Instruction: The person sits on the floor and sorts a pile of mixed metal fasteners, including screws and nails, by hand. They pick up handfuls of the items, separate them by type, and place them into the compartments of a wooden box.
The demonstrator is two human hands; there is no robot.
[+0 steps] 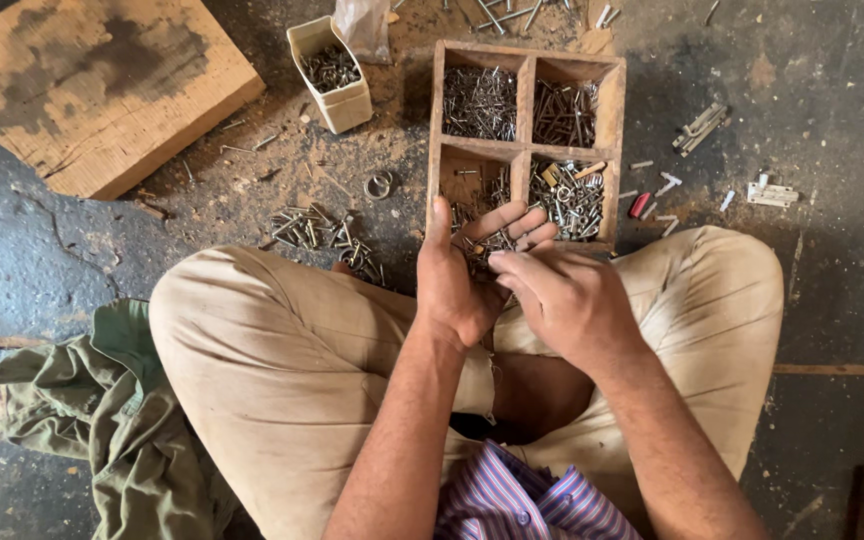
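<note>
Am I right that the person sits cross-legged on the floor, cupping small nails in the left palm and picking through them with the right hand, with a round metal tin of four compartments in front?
Not quite. The head view shows the container is a square wooden box with four compartments, not a round metal tin. The rest holds: the left hand cups small nails and the right hand picks through them.

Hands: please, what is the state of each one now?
Left hand: open, palm up, cupping a small heap of nails.
Right hand: fingertips picking at that heap; its grip cannot be told.

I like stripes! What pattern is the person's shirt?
The shirt has purple, white and red stripes, seen in the head view.
</note>
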